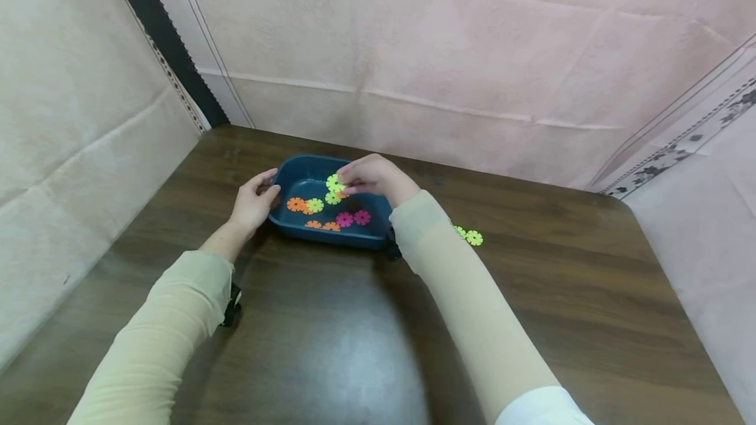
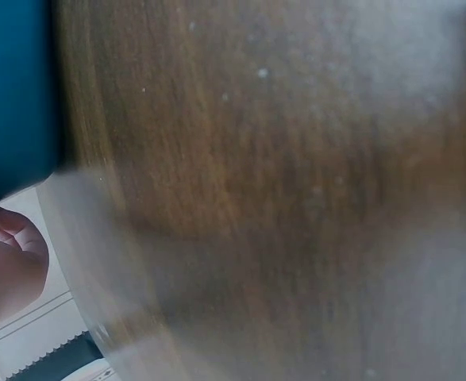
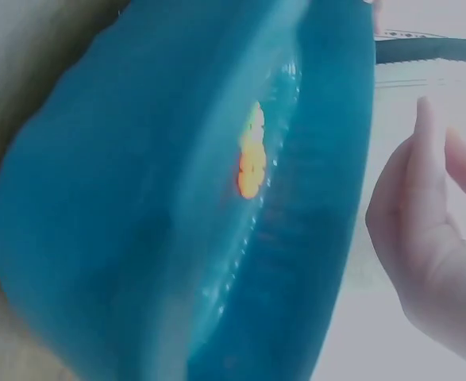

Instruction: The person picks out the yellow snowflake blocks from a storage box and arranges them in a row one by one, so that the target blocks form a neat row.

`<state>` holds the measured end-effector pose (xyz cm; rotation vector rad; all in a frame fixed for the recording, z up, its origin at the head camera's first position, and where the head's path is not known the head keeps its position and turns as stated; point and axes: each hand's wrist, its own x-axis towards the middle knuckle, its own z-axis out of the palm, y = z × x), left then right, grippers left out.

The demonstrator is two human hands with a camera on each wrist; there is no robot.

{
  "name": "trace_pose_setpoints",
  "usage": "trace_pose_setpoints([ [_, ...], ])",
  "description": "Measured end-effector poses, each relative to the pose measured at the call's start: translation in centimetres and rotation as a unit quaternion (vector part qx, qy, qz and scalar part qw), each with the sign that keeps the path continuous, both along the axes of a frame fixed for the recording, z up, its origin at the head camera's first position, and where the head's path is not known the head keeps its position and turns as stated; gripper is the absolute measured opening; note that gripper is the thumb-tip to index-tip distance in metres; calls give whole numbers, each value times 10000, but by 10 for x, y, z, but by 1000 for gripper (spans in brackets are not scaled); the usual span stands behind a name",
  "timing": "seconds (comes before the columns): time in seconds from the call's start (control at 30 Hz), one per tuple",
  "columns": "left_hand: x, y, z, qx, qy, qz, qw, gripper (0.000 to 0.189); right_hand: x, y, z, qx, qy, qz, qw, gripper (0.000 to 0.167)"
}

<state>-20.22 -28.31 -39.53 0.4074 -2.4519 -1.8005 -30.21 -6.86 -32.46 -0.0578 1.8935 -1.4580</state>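
A blue plastic tub (image 1: 321, 233) holds several flower-shaped discs in orange, yellow-green and pink. My left hand (image 1: 252, 204) grips its left end, thumb and fingers at the rim. Over the tub's back right is my right hand (image 1: 378, 178), with its fingertips beside a yellow-green disc (image 1: 334, 182). In the right wrist view that hand (image 3: 431, 222) is above the rim with fingers extended, and no disc shows between thumb and fingers. A pair of pink discs (image 1: 353, 218) lies near the tub's front, left of which are orange discs (image 1: 322, 225), partly hidden by the front wall.
Two yellow-green discs (image 1: 469, 235) lie on the brown wooden table (image 1: 567, 281) to the right of the tub, one partly behind the right sleeve. Pale cloth (image 1: 413, 38) hangs behind the table and along both sides.
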Motion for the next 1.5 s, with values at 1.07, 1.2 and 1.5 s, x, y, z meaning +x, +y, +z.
trace_pose_setpoints([
  [1.07, 1, 0, -2, 28, -38, -7, 10000, 49, -10, 133, 6, -308, 213, 14, 9993, 20],
  [1.2, 2, 0, -2, 159, -75, 36, 9998, 49, -11, 156, 0, -296, 228, -7, 9993, 22],
  [1.5, 1, 2, -1, 281, -125, 203, 9993, 49, -15, 211, -12, -110, 262, -27, 9996, 23],
])
